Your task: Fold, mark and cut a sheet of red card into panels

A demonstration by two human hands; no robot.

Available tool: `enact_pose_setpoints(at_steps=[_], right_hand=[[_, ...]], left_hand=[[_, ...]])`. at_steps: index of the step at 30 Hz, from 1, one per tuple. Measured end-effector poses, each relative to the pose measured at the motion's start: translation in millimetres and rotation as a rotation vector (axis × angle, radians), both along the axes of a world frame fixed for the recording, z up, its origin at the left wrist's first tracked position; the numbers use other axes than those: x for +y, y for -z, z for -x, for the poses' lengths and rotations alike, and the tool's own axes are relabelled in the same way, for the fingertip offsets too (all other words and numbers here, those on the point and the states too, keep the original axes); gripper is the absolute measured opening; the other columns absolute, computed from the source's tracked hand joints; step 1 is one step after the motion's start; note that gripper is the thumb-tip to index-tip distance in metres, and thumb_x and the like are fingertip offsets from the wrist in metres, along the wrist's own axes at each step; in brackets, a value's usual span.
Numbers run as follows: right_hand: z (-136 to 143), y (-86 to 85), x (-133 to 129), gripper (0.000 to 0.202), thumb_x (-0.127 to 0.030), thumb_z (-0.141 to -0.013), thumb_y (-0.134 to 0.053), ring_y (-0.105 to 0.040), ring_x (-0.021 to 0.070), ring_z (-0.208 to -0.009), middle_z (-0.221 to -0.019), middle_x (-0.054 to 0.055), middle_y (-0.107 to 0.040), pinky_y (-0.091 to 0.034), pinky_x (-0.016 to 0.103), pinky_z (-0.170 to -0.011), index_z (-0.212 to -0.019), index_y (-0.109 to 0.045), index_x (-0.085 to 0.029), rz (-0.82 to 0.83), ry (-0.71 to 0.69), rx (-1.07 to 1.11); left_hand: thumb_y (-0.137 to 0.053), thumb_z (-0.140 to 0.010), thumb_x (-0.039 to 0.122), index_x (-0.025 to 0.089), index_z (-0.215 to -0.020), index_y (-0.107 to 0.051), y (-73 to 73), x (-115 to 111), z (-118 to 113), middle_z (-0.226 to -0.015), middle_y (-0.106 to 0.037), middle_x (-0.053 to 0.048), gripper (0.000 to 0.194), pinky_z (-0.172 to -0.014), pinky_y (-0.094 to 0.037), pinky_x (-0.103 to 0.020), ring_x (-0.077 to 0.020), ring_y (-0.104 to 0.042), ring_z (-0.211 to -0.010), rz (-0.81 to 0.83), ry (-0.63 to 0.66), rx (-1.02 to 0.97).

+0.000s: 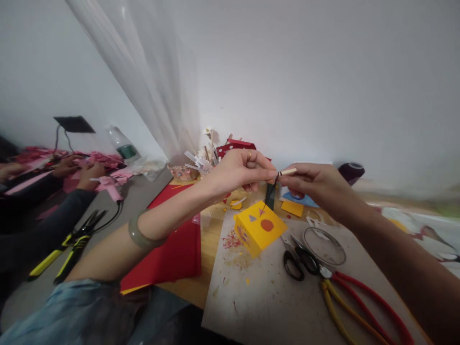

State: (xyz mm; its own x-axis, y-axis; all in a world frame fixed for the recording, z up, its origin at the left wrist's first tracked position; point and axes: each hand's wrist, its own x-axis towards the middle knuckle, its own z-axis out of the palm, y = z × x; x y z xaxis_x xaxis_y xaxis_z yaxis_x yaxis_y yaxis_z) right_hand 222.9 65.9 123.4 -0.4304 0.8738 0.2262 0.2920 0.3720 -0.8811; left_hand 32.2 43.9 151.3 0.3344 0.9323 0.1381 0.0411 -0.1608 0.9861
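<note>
My left hand [251, 170] is closed in a pinch on a thin pale wooden stick [289, 171], whose end sticks out to the right. Black cord [276, 179] is looped around the stick near my fingertips. Facing it, my right hand [309, 179] pinches at the cord and stick; exactly what lies between its fingers is partly hidden. Below both hands, a yellow paper box lantern [264, 230] hangs tilted on the cord, with an orange circle and small triangles on its face.
Black-handled scissors [296, 261], red-and-yellow-handled pliers [359, 297] and a wire coil [325, 245] lie on a grey board [251, 297] with paper scraps. Red paper sheets [168, 254] lie left. Farther left, a co-worker's hands [89, 175] handle pink material near yellow-black pliers [77, 244].
</note>
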Motion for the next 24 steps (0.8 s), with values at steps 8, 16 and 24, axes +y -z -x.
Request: enact_pose_setpoints(at_steps=[8, 16, 24], right_hand=[[4.9, 21.6, -1.4, 0.026, -0.043, -0.072, -0.068, -0.043, 0.0068, -0.046, -0.055, -0.003, -0.054, -0.031, 0.022, -0.044, -0.073, -0.06, -0.018, 0.373, -0.129, 0.251], [4.8, 29.0, -4.9, 0.026, -0.042, -0.074, -0.067, -0.054, 0.0088, -0.056, -0.069, 0.002, -0.062, -0.043, 0.022, -0.051, -0.07, -0.06, -0.018, 0.462, -0.175, 0.257], [1.7, 48.1, -6.9, 0.028, -0.045, -0.073, -0.068, -0.054, 0.01, -0.058, -0.064, 0.001, -0.061, -0.042, 0.024, -0.056, -0.076, -0.063, -0.017, 0.405, -0.114, 0.128]], left_hand=[[-0.065, -0.074, 0.008, 0.013, -0.08, -0.071, 6.2, 1.6, 1.6, -0.06, -0.06, 0.001, 0.01, -0.042, -0.031, -0.016, -0.0036, -0.044, -0.045, 0.16, 0.013, 0.021], [-0.06, -0.079, 0.007, 0.014, -0.078, -0.07, 14.6, 3.1, -0.4, -0.05, -0.052, 0.004, 0.012, -0.04, -0.024, -0.018, -0.004, -0.04, -0.04, 0.304, -0.017, -0.078], [-0.068, -0.072, 0.013, 0.013, -0.076, -0.071, 34.3, 4.7, -1.1, -0.056, -0.056, 0.002, 0.004, -0.043, -0.023, -0.019, -0.0037, -0.038, -0.043, 0.308, -0.031, 0.023]])
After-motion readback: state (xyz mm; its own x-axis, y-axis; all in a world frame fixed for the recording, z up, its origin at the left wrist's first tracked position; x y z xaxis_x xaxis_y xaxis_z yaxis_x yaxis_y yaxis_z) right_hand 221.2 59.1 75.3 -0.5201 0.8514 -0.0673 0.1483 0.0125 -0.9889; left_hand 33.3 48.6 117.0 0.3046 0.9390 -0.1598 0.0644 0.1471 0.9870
